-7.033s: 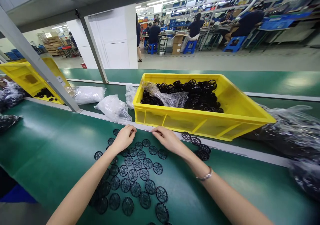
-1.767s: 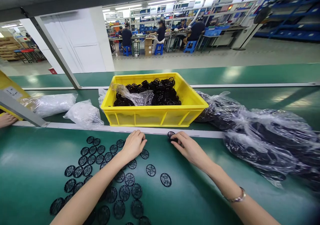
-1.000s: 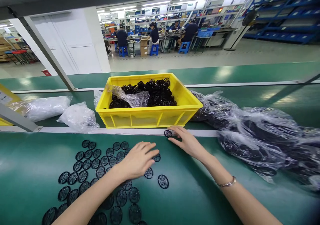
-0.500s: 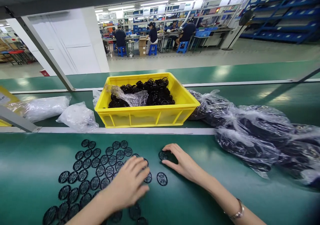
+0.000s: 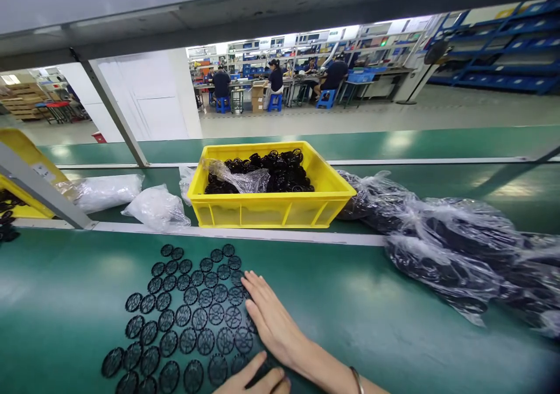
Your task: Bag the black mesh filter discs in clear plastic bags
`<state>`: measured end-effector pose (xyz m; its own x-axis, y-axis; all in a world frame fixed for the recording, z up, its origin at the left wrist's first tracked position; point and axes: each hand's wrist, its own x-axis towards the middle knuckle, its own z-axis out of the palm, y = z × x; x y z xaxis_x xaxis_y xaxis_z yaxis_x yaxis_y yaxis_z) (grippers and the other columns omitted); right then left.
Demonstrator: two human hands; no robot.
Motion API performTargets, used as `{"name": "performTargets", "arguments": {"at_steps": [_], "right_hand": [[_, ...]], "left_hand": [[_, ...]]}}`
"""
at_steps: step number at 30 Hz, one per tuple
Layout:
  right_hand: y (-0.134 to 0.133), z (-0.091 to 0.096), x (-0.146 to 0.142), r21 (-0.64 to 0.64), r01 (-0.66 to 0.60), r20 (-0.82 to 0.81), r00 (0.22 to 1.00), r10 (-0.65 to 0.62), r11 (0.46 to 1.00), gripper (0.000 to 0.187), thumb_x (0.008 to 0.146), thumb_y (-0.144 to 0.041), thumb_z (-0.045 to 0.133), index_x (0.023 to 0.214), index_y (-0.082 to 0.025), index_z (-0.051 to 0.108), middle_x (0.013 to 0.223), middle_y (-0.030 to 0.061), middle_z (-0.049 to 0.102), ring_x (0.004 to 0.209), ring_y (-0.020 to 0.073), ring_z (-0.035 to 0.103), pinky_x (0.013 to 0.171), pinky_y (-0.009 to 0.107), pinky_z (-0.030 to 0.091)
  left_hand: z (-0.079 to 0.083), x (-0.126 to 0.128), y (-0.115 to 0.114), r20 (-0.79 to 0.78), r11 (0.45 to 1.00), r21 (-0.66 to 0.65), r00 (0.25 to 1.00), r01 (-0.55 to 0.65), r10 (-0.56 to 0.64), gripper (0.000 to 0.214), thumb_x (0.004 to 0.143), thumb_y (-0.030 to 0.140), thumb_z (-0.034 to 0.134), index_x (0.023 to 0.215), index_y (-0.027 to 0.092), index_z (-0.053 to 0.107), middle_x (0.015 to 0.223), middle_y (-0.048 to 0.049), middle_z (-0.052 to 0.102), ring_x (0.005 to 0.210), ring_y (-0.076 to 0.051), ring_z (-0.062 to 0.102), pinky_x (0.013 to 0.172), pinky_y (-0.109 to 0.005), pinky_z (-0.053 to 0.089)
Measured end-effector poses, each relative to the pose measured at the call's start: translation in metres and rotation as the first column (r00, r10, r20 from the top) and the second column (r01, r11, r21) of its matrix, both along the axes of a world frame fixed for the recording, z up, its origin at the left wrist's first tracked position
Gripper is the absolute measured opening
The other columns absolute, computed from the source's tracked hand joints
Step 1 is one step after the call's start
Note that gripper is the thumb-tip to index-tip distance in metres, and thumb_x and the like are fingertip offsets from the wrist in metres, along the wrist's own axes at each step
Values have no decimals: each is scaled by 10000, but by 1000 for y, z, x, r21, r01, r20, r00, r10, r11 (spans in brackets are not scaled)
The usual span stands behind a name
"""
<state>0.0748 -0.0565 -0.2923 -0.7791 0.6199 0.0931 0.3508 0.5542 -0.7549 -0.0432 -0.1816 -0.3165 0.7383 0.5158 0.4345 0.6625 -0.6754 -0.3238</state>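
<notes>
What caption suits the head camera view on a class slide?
Right hand and left hand beside black mesh discs on a green conveyor belt.

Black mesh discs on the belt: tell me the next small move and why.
Probably slide the black mesh discs at the group's right edge slightly left with the right hand. Its fingers already touch that edge, the discs lie flat in one layer on the green belt, and small gaps remain between them. The left hand sits low, by the group's bottom edge.
</notes>
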Motion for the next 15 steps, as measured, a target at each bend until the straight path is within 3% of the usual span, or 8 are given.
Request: {"name": "performTargets", "arguments": {"at_steps": [3, 5, 7, 9, 11, 13, 15], "right_hand": [[-15, 9, -5, -113, -71, 2, 997, 71, 991, 552, 1054, -472, 299, 1538, -217, 370, 1630, 71, 281, 1513, 229, 219, 1249, 503, 199], [-14, 16, 0, -147, -85, -29, 996, 82, 985, 526, 1056, -462, 303, 1530, -248, 377, 1628, 59, 297, 1503, 217, 253, 1242, 476, 237], [-2, 22, 12, -114, -42, -79, 996, 33, 993, 486, 1053, -443, 328, 1494, -262, 421, 1599, 68, 360, 1474, 215, 326, 1225, 458, 291], [19, 27, 27, -35, 52, -132, 990, -56, 998, 438, 1041, -434, 362, 1415, -251, 499, 1518, 95, 471, 1413, 229, 426, 1193, 453, 354], [47, 35, 44, 40, 162, -181, 972, -153, 986, 377, 1029, -433, 390, 1307, -251, 568, 1383, 105, 583, 1304, 241, 537, 1128, 439, 436], [74, 43, 61, 90, 273, -222, 943, -248, 958, 319, 1020, -437, 408, 1193, -260, 610, 1227, 96, 656, 1157, 242, 624, 1022, 410, 516], [94, 50, 75, 108, 372, -245, 909, -338, 922, 294, 1016, -449, 410, 1107, -266, 622, 1097, 82, 685, 1021, 236, 664, 900, 375, 560]], "left_hand": [[2, -21, 0, 104, 996, 72, 994, -46, 38, 176, 960, 223, 572, 1062, 267, 708, 1076, 62, 743, 1080, -144, 622, 1010, -301, 514], [12, -33, 0, 121, 997, 64, 992, -52, 44, 178, 956, 227, 582, 1078, 255, 709, 1128, 56, 732, 1115, -143, 604, 1069, -295, 482], [32, -46, 6, 93, 999, 46, 996, -19, 14, 216, 952, 224, 589, 1142, 246, 688, 1248, 42, 693, 1188, -146, 566, 1138, -306, 422], [64, -59, 26, 48, 1000, 6, 998, 27, -27, 284, 949, 223, 575, 1223, 203, 647, 1334, -12, 651, 1266, -180, 521, 1190, -366, 358], [102, -69, 62, 59, 991, -133, 998, 10, -2, 406, 991, 333, 467, 1308, 102, 570, 1356, -123, 627, 1315, -249, 492, 1190, -442, 348], [142, -72, 116, 155, 988, -153, 987, -18, 42, 381, 991, 243, 412, 1334, 116, 521, 1308, -144, 645, 1262, -248, 541, 1122, -450, 422], [175, -67, 180, 251, 949, -281, 943, -146, 219, 365, 1007, 233, 336, 1296, 126, 532, 1294, -150, 636, 1223, -256, 564, 1061, -452, 458]]}}
